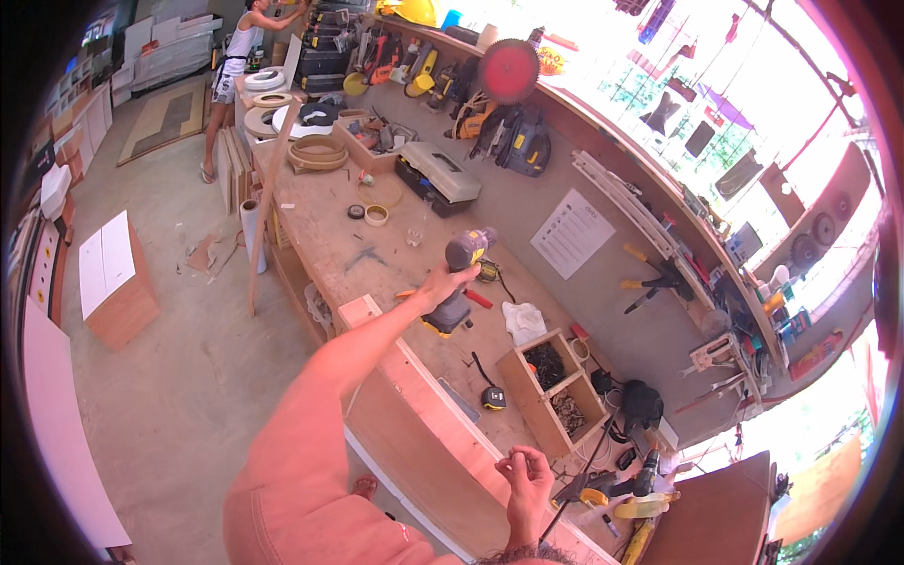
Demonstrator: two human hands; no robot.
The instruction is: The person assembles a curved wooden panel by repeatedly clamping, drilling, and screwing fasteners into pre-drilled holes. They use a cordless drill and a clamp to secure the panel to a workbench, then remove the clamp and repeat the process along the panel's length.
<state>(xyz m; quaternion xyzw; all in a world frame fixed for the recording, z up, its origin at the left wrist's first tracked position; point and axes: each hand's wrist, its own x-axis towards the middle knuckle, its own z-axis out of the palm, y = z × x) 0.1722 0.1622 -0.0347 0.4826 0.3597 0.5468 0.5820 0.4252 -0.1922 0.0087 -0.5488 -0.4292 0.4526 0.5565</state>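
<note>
My left hand (440,285) grips a black and yellow cordless drill (466,250) by its handle, over the wooden workbench (330,226). The drill's front end points away to the right. Lower in the view, my right hand (529,478) is raised by the bench's near edge with its fingers curled together; whatever it may hold is hidden. A wooden box with two compartments (513,377) holds dark screws and brownish ones. Beside it lie a tape measure (492,397) and a crumpled white cloth (524,322). A red-handled tool (478,298) rests near the drill.
A grey-lidded toolbox (440,171), tape rolls (377,216) and edging coils (317,153) stand farther along the bench. Another drill (647,474) lies at the near right. Tools hang on the wall. A person (235,71) works at the far end. A white-topped box (118,278) stands on the floor.
</note>
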